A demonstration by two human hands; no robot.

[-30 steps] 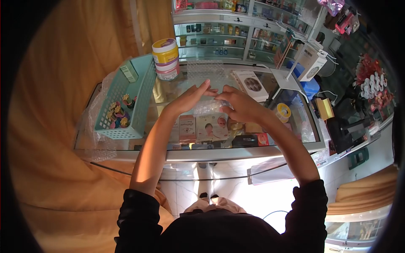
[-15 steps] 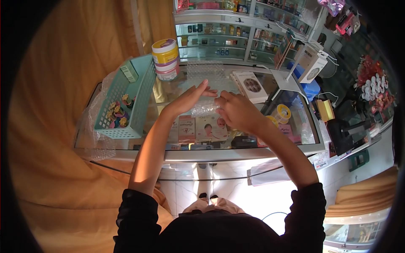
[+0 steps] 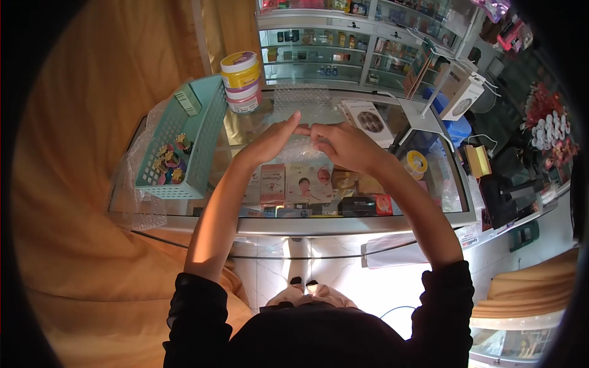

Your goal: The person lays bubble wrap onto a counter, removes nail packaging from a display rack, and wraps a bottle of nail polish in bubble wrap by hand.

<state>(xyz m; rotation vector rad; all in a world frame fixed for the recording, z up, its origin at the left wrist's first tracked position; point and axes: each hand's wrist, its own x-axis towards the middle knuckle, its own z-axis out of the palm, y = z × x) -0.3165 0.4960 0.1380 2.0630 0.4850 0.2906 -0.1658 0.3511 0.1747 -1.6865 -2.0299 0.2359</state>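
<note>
My left hand [image 3: 272, 141] is held above the glass counter, thumb raised and fingers stretched toward the right. Against its fingertips is my right hand [image 3: 345, 145], its fingers bent and closed around the end of a left-hand finger; the exact hold is partly hidden. Beneath and behind both hands lies a sheet of clear bubble wrap [image 3: 300, 98] on the glass. No separate object shows in either hand.
On the left stands a teal basket [image 3: 205, 156] with small flower-topped items and a box. Stacked tubs [image 3: 240, 76] are beside it. A white box with a round picture [image 3: 370, 121] lies to the right, near tape rolls [image 3: 416, 162] and a white stand [image 3: 423, 113].
My right hand has moved slightly left and up, closing onto the left hand's fingers, which were apart from it before. The view has shifted a little.
</note>
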